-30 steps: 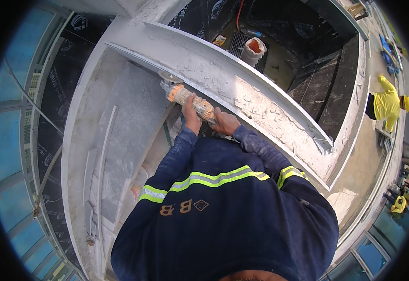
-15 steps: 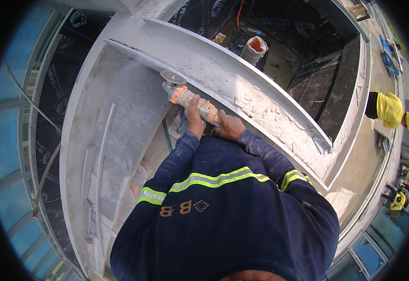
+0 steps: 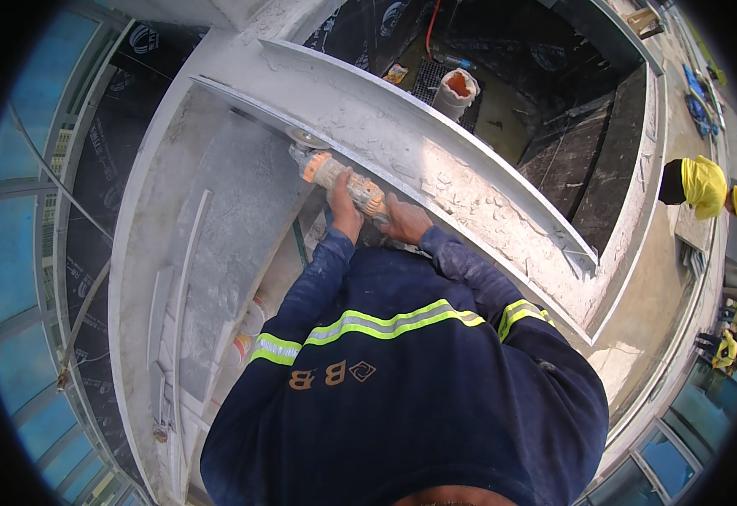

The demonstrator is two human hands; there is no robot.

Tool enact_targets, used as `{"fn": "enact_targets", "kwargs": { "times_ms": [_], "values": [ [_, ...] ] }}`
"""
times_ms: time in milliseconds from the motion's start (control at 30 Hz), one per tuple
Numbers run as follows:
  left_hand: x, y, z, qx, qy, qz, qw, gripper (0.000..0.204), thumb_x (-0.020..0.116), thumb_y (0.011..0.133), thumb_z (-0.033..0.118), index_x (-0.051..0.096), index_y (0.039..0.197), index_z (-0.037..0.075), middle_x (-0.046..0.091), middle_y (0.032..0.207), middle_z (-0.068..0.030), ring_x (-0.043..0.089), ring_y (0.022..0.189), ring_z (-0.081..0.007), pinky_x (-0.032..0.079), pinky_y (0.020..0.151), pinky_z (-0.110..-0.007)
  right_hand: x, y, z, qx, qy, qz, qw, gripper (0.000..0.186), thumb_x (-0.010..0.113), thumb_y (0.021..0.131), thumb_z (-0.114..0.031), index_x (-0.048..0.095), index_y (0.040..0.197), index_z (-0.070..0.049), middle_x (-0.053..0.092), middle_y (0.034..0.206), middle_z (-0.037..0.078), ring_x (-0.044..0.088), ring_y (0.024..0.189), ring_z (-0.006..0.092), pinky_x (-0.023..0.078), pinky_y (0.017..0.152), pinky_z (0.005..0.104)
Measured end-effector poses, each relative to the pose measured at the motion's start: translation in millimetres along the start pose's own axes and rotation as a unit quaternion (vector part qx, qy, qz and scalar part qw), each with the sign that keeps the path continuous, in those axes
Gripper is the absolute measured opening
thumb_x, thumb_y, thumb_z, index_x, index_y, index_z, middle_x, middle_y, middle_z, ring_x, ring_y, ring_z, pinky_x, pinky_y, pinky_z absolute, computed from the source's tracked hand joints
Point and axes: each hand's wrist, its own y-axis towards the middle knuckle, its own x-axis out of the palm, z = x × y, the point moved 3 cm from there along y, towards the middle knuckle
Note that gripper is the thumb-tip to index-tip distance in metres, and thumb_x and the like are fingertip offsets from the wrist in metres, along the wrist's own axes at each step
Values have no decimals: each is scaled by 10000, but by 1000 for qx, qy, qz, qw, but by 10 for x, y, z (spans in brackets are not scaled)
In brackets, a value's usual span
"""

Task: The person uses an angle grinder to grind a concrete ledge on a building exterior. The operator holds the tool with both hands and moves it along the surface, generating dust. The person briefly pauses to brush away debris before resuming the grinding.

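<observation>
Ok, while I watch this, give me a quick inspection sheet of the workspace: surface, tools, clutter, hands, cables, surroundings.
Surface: rough, dusty concrete ledge; dusty grey slab at left.
Tools: orange-and-grey angle grinder; its disc is at the ledge's near metal edge, contact unclear.
Clutter: long pale strip over the slab; wrapper and small blue object in the dark pit.
Hands: left hand grips the grinder's body, right hand its rear end.
Cables: red hose or cable in the pit; none made out at the grinder.
Surroundings: upright pipe in the pit; person in yellow at far right.
</observation>
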Motion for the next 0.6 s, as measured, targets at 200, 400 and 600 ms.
{"fn": "enact_targets", "kwargs": {
  "times_ms": [200, 400, 600],
  "values": [
    [-80, -198, -103, 8, 29, -9, 1000, 258, 663, 921, 214, 564, 1085, 41, 613, 899, -104, 683, 836, -278, 587, 747, -425, -23, -253, -10, 24, -3, -12, 1000, 514, 733, 835, -307, 407, 1092, -4, 689, 894, 279, 683, 885, 464, 528, 741, 557],
    [-60, -240, -125, 2, 9, 0, 1000, 218, 693, 898, 177, 579, 1027, 44, 613, 867, -81, 679, 764, -242, 585, 688, -399, -88, -307, -49, 30, -2, -16, 999, 513, 734, 834, -306, 403, 1086, -5, 688, 898, 283, 680, 895, 472, 526, 754, 559],
    [-6, -217, -84, 17, 8, 9, 1000, 216, 708, 887, 161, 585, 1022, 45, 609, 859, -66, 663, 726, -217, 580, 666, -384, -10, -221, 37, 10, 2, -4, 1000, 504, 729, 827, -293, 403, 1081, -4, 683, 889, 279, 674, 891, 473, 518, 749, 564]
  ]
}}
